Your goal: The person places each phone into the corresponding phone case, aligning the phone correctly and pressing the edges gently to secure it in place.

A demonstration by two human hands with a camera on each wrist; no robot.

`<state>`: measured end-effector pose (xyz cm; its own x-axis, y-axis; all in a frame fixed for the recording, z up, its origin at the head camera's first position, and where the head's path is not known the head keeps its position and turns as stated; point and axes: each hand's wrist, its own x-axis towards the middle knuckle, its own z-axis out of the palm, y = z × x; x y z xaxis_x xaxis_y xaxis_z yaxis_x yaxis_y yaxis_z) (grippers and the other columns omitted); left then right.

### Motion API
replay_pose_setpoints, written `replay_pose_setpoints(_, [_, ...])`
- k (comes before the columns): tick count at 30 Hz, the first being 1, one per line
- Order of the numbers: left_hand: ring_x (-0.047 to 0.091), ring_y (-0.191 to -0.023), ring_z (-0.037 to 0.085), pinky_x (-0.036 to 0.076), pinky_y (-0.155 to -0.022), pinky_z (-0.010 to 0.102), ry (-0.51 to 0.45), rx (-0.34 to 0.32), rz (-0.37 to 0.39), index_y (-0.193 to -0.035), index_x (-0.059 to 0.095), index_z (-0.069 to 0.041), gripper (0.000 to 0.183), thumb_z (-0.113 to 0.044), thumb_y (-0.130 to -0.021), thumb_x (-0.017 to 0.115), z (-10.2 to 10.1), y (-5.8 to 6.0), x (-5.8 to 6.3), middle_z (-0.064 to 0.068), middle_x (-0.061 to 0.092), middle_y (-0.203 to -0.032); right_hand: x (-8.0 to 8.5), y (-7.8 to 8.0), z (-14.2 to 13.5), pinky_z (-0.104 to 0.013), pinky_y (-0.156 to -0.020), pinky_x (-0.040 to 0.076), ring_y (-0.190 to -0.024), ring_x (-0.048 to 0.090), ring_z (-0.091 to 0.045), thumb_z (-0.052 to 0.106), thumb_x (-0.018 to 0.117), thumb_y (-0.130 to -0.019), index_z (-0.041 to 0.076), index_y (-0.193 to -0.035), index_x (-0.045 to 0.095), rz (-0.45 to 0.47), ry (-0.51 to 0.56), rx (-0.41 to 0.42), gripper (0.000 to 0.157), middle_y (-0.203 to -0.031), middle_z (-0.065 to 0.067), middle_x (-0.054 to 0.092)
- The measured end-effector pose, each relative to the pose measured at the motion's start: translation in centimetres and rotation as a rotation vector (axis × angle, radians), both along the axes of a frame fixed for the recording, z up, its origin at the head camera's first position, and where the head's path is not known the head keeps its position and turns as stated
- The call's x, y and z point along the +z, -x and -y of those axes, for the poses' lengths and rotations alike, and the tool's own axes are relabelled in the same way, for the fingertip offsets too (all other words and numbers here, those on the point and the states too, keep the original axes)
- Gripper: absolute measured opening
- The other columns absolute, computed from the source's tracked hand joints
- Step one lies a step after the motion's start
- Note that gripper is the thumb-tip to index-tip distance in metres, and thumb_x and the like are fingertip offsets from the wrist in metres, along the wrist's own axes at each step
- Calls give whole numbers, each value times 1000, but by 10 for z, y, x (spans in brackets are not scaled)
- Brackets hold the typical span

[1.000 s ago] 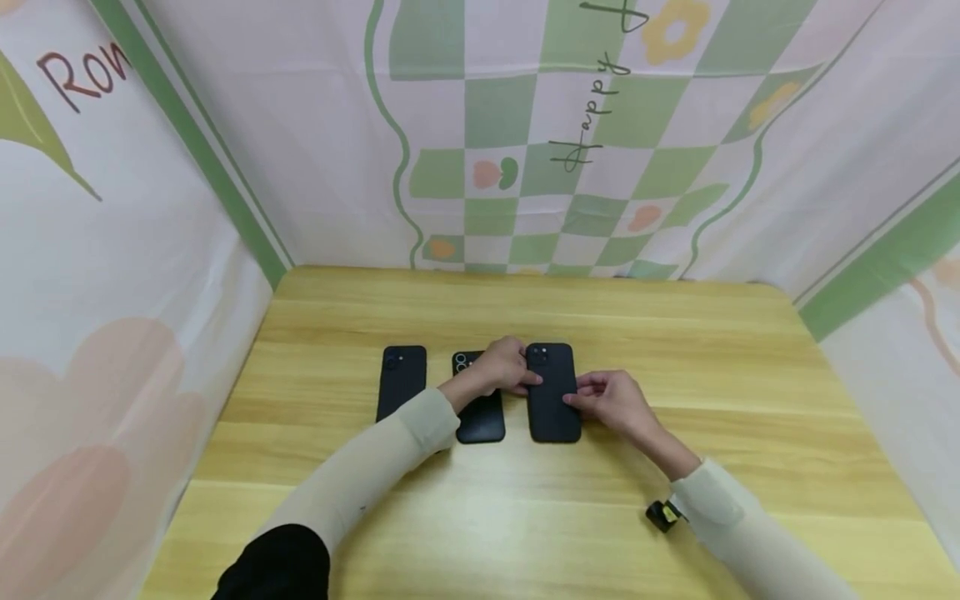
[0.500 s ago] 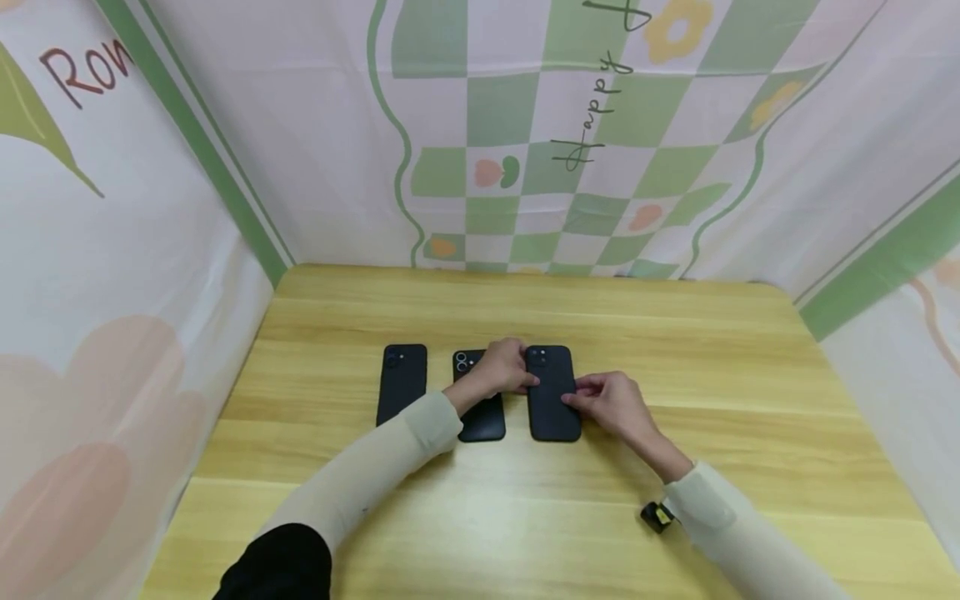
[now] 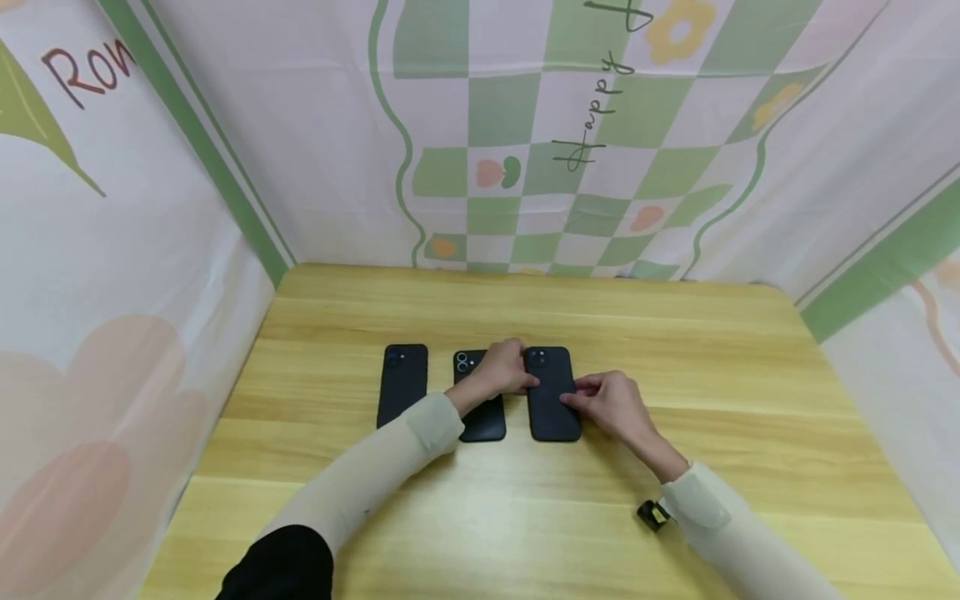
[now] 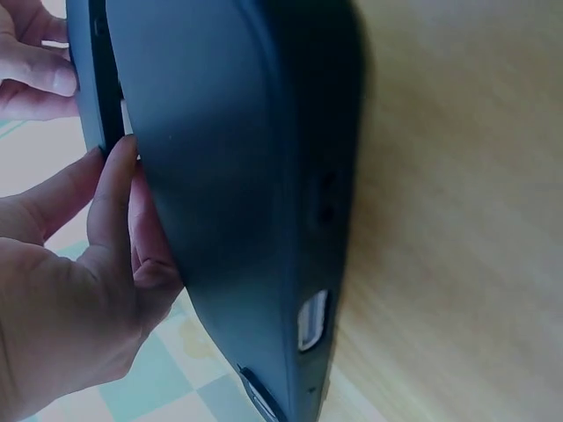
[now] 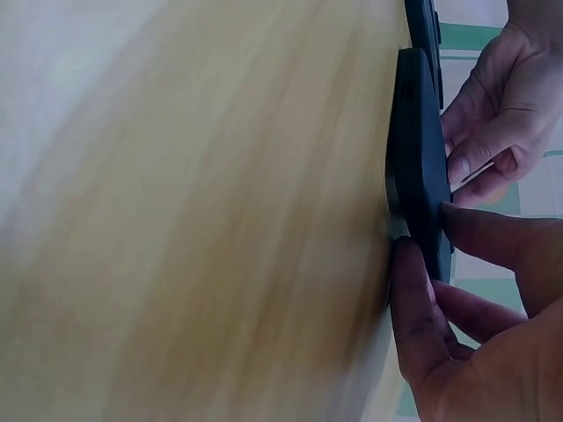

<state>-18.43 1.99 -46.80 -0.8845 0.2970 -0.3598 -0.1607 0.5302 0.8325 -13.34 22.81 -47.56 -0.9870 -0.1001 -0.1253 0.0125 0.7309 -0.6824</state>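
Three dark phones lie in a row, camera side up. The right-hand phone (image 3: 552,408) is between both hands. My left hand (image 3: 504,367) reaches over the middle phone (image 3: 483,421) and pinches the right-hand phone's left edge, thumb on its back. At the opposite edge my right hand (image 3: 611,400) pinches the same phone, thumb on top and fingers at the side. In the right wrist view that phone (image 5: 418,141) stands between the fingers of both hands. My left forearm partly covers the middle phone and the lower end of the left-hand phone (image 3: 402,379).
The phones lie on a wood-grain table (image 3: 480,517). A patterned cloth (image 3: 570,108) hangs behind it, and more cloth hangs at the sides. A small black and yellow device (image 3: 653,515) sits by the right cuff.
The right-hand phone's top end has shifted very slightly towards me and left. My right forearm has moved a little left; both hands keep their hold.
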Motion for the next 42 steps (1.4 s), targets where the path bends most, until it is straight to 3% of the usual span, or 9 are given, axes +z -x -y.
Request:
replay_pose_setpoints(16, [72, -68, 15, 59, -58, 20, 118, -51, -65, -148, 52, 4, 64, -4, -92, 83, 1, -1, 1, 15, 72, -101, -4, -2, 3, -25, -66, 56, -71, 69, -11, 22, 87, -90, -3, -106, 80, -55, -48, 6, 31, -82, -4, 78])
replay_pose_setpoints(23, [71, -63, 12, 55, -58, 19, 200, -93, -115, -149, 52, 2, 60, -15, -98, 79, 1, -1, 1, 3, 72, -74, -3, -4, 2, -25, -63, 54, -69, 68, -11, 20, 86, -90, -4, -106, 79, -61, -71, 13, 30, -82, -4, 77])
replay_pose_setpoints(27, [67, -59, 10, 53, -64, 21, 256, -124, -173, -148, 55, 1, 53, -26, -105, 70, 3, -3, 2, -1, 68, -68, -3, -6, 0, -24, -62, 52, -69, 65, -11, 19, 83, -93, -5, -107, 78, -60, -81, 50, 28, -81, -2, 75])
replay_pose_setpoints(31, [67, -70, 11, 55, -73, 27, 265, -163, -269, -148, 59, -3, 49, -32, -108, 65, 12, -11, 9, 3, 75, -90, 2, -6, -3, -26, -59, 52, -66, 63, -10, 16, 78, -97, -8, -114, 75, -88, -129, 159, 30, -84, -4, 76])
replay_pose_setpoints(35, [71, -109, 20, 60, -90, 37, 218, -180, -371, -152, 56, -9, 51, -34, -108, 64, 29, -20, 17, 8, 70, -134, 13, -1, -12, -36, -64, 59, -68, 66, -11, 16, 78, -97, -9, -119, 74, -186, -239, 260, 33, -85, -5, 76])
replay_pose_setpoints(39, [56, -139, 30, 53, -108, 50, 228, -186, -445, -159, 47, -10, 58, -37, -109, 61, 51, -28, 25, 11, 52, -158, 22, 3, -20, -47, -73, 62, -80, 73, -22, 18, 78, -98, -6, -121, 74, -262, -284, 287, 34, -93, -10, 78])
replay_pose_setpoints(42, [41, -152, 36, 41, -120, 56, 326, -201, -507, -163, 41, -11, 65, -41, -109, 60, 67, -34, 29, 15, 41, -166, 27, 3, -24, -54, -78, 62, -96, 75, -36, 22, 76, -100, -4, -125, 73, -290, -299, 290, 36, -110, -19, 77])
